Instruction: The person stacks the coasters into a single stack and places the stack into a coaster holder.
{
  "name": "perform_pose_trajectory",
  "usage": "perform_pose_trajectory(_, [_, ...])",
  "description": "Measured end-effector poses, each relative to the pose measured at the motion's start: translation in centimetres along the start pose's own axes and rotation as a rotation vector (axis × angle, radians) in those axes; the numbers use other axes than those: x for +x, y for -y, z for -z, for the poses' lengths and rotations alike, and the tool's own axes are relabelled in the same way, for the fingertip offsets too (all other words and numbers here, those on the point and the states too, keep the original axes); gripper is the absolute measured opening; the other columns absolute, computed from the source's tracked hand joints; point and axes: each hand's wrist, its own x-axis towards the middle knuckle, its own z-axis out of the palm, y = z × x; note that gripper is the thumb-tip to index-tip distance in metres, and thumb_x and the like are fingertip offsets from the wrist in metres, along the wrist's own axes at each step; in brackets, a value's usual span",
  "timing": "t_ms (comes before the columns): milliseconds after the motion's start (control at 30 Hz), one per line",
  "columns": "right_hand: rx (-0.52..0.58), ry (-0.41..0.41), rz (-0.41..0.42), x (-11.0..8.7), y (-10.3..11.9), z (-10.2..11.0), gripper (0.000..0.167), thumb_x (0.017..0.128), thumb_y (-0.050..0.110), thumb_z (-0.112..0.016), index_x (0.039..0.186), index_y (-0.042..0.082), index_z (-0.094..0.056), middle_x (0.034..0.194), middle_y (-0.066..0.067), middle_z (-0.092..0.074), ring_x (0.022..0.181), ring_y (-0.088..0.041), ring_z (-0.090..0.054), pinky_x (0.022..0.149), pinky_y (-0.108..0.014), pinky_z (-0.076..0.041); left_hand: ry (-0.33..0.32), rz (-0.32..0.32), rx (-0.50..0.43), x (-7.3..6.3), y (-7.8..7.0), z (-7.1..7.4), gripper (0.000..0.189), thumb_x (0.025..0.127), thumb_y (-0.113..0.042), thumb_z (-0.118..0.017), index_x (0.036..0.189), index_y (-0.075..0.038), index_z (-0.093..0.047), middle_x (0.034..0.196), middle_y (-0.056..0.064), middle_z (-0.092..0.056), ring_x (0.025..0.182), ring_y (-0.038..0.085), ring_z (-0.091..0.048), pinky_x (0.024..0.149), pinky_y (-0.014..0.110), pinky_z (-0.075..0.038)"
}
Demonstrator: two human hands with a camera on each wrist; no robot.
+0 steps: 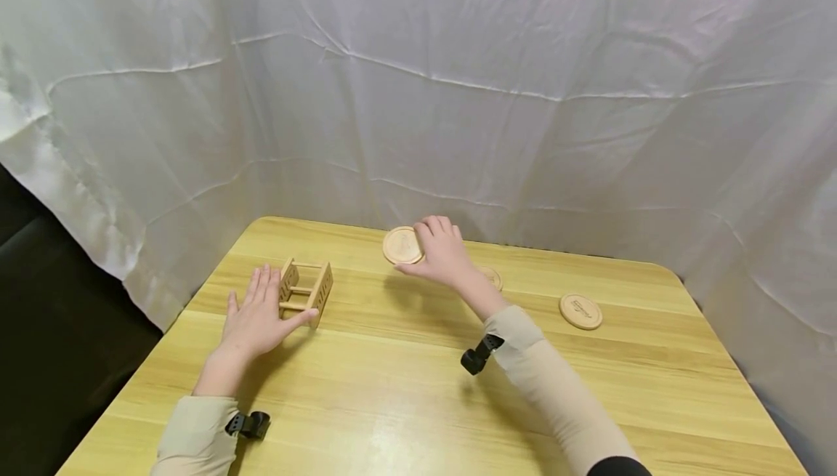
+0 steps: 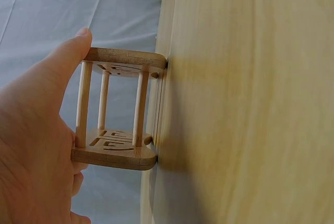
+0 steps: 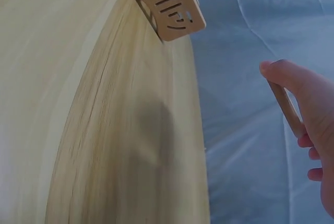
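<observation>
So the biggest thing we see is a wrinkled silvery-white cloth (image 1: 458,134) hanging beyond both hands, then the yellow wood-grain tabletop (image 1: 392,389) below them. Next size down, the left hand (image 1: 255,323) straddles a small pale-wood rack with two slotted side panels and round dowels (image 1: 322,294): thumb against one panel, fingers along the other, so we'd call it held across its width, standing on the wood. The right hand (image 1: 446,256) is off to the right of that, raised in the air, thumb and fingers pinching a flat, round, pale-wood disc (image 1: 400,245) that pokes out to the hand's left. A second pale-wood disc (image 1: 492,277) lies partly hidden by the right wrist, and a third one with dark lettering (image 1: 580,312) lies farther right of that grip.

Handling-wise, we reckon the discs are light, stiff and pretty tough, maybe slick on the face, so we'd pinch them by the rim. Flat-lying ones probably need a fingernail under the edge. The rack looks light too and could skate if bumped; we'd hold the panels, since the thin dowels are likely the weak bit.

Edges: the table's back edge runs just beyond the held disc in the head view, and the left edge is near the left hand. Our best room is between the hands and on their near side.
</observation>
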Motion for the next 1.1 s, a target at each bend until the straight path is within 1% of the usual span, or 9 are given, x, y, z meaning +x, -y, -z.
perform_pose_trajectory(233, [0.023,-0.016,0.015,-1.9,-0.7,1.4,0.082,0.069,0.063,-0.076,0.127,0.008,-0.056,0.127,-0.01,-0.052,0.121,-0.029,-0.043,0.095,-0.045,-0.039,0.007,0.004,-0.005,0.0,-0.2,0.1,0.115,0.084,-0.077,-0.047,0.155,-0.001,0.002,0.162,0.019,0.012,0.151,0.041,0.009,0.112,0.074,0.009])
perform_pose_trajectory(500, [0.038,-0.021,0.0,-4.6,-2.3,2.8,0.084,0.068,0.058,-0.079,0.128,0.004,-0.056,0.128,-0.015,-0.052,0.122,-0.032,-0.042,0.096,-0.048,-0.038,0.008,0.001,-0.005,0.4,-0.4,-0.1,0.116,0.084,-0.077,-0.048,0.156,-0.001,0.002,0.162,0.019,0.012,0.151,0.041,0.009,0.112,0.074,0.009])
perform_pose_trajectory(733, [0.045,-0.099,0.036,-7.1,-3.8,3.6,0.084,0.066,0.053,-0.08,0.126,0.0,-0.057,0.123,-0.019,-0.054,0.117,-0.035,-0.046,0.092,-0.053,-0.041,0.007,0.005,0.0,0.4,-0.4,0.0,0.116,0.083,-0.078,-0.048,0.156,-0.001,0.001,0.162,0.019,0.011,0.151,0.04,0.008,0.112,0.073,0.008])
perform_pose_trajectory(800, [0.048,-0.112,0.046,-7.8,-4.2,3.9,0.084,0.065,0.053,-0.08,0.126,-0.001,-0.057,0.122,-0.02,-0.055,0.115,-0.036,-0.047,0.093,-0.053,-0.041,0.008,0.004,-0.004,0.4,-0.5,0.0,0.116,0.083,-0.078,-0.048,0.156,-0.001,0.001,0.162,0.019,0.011,0.151,0.04,0.008,0.112,0.073,0.009])
perform_pose_trajectory(933, [0.053,-0.129,0.051,-9.3,-5.1,4.1,0.084,0.068,0.057,-0.077,0.123,-0.002,-0.058,0.121,-0.021,-0.056,0.113,-0.038,-0.049,0.095,-0.055,-0.042,0.013,0.002,-0.006,0.4,-0.5,0.0,0.116,0.083,-0.078,-0.047,0.156,-0.001,0.001,0.162,0.019,0.011,0.151,0.041,0.008,0.112,0.074,0.009])
perform_pose_trajectory(1000, [0.043,-0.136,0.05,-10.0,-5.5,4.1,0.086,0.07,0.065,-0.073,0.122,-0.002,-0.058,0.12,-0.022,-0.057,0.112,-0.038,-0.05,0.095,-0.055,-0.043,0.015,0.001,-0.004,0.5,-0.5,0.0,0.117,0.083,-0.079,-0.046,0.156,-0.001,0.002,0.162,0.019,0.011,0.151,0.04,0.008,0.112,0.074,0.009])
perform_pose_trajectory(1100, [0.036,-0.138,0.038,-11.2,-6.0,3.9,0.086,0.069,0.064,-0.074,0.121,-0.003,-0.059,0.119,-0.022,-0.057,0.111,-0.039,-0.05,0.095,-0.055,-0.043,0.015,0.001,-0.003,0.5,-0.5,0.0,0.116,0.083,-0.078,-0.046,0.155,-0.001,0.002,0.162,0.019,0.012,0.151,0.04,0.009,0.112,0.074,0.009])
